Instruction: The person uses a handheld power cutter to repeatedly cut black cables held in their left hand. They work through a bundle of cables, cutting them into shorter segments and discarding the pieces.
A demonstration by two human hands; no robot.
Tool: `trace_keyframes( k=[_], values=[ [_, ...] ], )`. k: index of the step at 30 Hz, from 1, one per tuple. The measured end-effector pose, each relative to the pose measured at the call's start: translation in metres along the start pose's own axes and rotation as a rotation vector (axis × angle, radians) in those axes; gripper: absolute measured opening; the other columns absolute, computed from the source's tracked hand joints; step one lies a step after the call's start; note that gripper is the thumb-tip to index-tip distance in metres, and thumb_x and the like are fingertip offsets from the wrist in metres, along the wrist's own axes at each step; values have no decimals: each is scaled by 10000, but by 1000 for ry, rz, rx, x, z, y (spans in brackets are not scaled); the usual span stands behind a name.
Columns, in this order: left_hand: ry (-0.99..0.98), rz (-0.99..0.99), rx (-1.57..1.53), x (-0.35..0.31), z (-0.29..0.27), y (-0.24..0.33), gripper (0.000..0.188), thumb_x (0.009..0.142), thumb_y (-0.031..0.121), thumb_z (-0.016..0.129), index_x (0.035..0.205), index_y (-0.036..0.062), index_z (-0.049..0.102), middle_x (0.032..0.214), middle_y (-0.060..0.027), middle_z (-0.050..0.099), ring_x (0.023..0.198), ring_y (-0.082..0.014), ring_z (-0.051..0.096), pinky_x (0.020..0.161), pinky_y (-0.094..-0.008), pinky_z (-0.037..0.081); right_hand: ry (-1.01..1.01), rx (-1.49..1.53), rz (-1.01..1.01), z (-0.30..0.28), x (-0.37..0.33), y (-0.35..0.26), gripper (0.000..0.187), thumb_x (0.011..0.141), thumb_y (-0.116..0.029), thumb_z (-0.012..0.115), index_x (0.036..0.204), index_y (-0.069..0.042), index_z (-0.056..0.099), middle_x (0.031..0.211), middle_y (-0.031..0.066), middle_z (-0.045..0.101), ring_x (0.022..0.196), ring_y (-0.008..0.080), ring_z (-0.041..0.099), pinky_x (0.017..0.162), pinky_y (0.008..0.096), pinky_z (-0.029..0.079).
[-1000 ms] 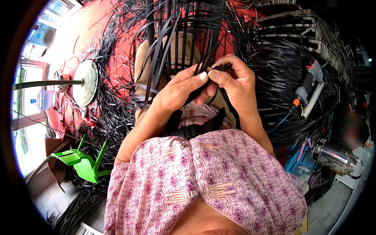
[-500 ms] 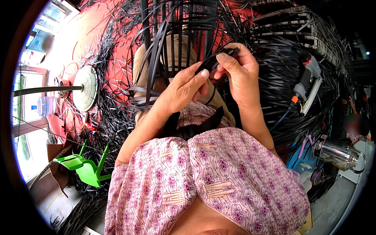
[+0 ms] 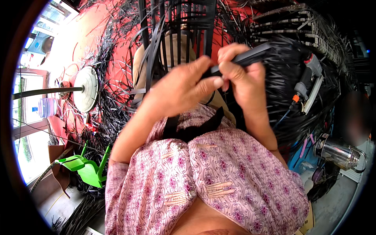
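My right hand [image 3: 243, 76] is closed round a bundle of flat black strips [image 3: 252, 54], whose folded length sticks out to the upper right. Close beside it, my left hand [image 3: 186, 86] has its thumb and fingers pinched at the lower left end of the same bundle. Both hands are smeared by motion, so the exact finger contact is hard to make out. Beyond them, between my knees, stands a woven frame of upright black strips [image 3: 172, 49], with loose strip ends hanging off its left side.
Loose black strips [image 3: 113, 98] cover much of the red floor [image 3: 117, 31]. On the right lie a heap of strips [image 3: 280, 82], a staple-gun-like air tool [image 3: 307, 80] and a steel jug [image 3: 338, 152]. A round fan-stand base [image 3: 87, 96] and a green plastic stool-like piece [image 3: 89, 170] are left.
The strips in my hands now form a straighter, flatter bundle pointing to the upper right. My left hand has turned and moved slightly right; the right hand has shifted slightly right.
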State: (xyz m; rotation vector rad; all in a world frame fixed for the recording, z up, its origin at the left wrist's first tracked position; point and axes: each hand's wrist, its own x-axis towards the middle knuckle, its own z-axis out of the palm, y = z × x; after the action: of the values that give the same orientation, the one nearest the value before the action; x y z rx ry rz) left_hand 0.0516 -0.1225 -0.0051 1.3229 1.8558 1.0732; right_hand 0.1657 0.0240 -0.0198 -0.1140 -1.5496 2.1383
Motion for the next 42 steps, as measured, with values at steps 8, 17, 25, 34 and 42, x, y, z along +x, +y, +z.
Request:
trace_keyframes(
  k=[8,17,25,34,42],
  values=[
    [56,189,-369,39,-27,24,214,959,246,629,966,33,612,705,14,556,613,-43,535,526,-225,428,25,25,-137,-2,42,-27,159,884,-88,713,973,-13,604,874,57,611,621,89,579,510,213,489],
    [124,-59,-175,45,-31,-46,208,944,289,629,901,85,634,633,79,479,533,2,396,465,-191,292,236,-204,-33,-38,28,21,474,884,-140,714,1287,20,524,1023,114,639,744,116,628,590,229,504],
    [191,-179,-710,33,-23,-66,156,914,215,643,880,65,623,608,50,491,496,-23,379,465,-201,280,491,-305,216,-95,-9,41,360,894,-130,689,1198,41,601,945,57,647,733,104,614,567,215,471],
    [260,-173,-905,38,-15,-63,127,904,187,651,846,84,606,589,90,417,468,-15,330,447,-204,232,744,-846,-57,-145,-20,-8,423,849,-155,724,1243,-54,606,1122,79,640,952,167,614,813,303,516],
    [391,-140,-930,42,-14,-61,154,871,126,664,981,25,626,569,71,439,446,-27,361,435,-208,256,951,-1925,179,-308,-60,-85,576,843,-425,666,1254,-30,586,1199,213,616,1125,382,579,956,448,456]
  ],
)
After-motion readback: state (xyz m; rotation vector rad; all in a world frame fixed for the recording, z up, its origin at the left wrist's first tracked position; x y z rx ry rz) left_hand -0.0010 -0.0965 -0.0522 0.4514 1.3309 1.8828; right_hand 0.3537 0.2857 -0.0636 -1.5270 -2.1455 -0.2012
